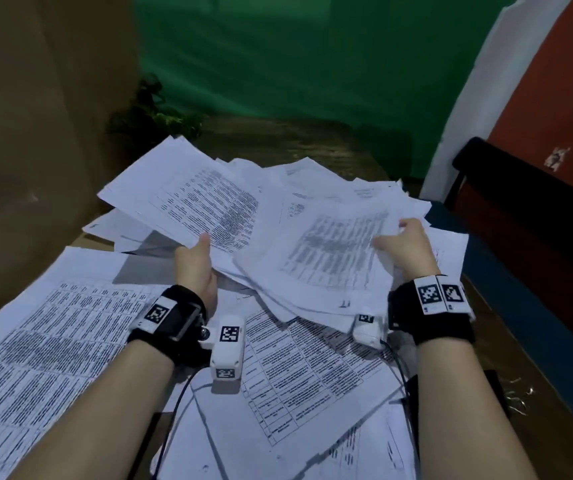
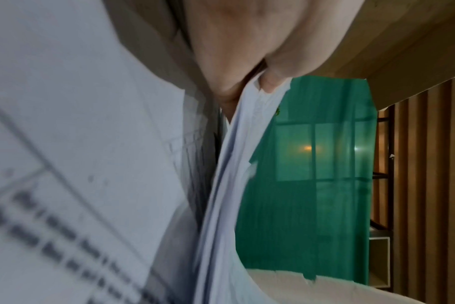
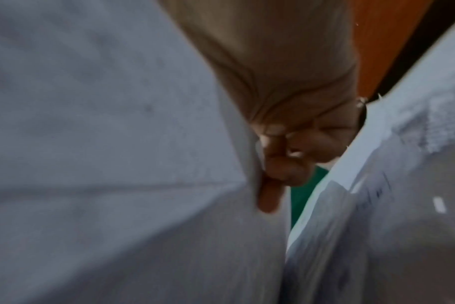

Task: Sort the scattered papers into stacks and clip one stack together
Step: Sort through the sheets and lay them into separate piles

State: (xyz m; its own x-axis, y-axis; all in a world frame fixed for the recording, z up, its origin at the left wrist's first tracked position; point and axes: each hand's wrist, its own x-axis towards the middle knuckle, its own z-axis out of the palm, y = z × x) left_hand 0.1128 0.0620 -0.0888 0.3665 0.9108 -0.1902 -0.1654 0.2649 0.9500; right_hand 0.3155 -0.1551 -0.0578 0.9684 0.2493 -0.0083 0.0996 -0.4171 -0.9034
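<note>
Loose printed sheets [image 1: 295,368] lie closest, under my wrists, unsorted on the tabletop [image 1: 313,140]. Ahead, my left hand [image 1: 196,268] pinches a sheaf [image 1: 188,192], thumb on top; my right hand [image 1: 406,247] grips a second bundle [image 1: 326,258], fingers curled at its edge. I judge sorting barely begun: no squared stacks, no clip visible. Beyond the fingers more papers overlap; farther off sits a plant [image 1: 153,116].

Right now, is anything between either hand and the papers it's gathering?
No. The left hand already pinches its sheaf of papers, and the right hand grips the other bundle; both are in direct contact.
</note>
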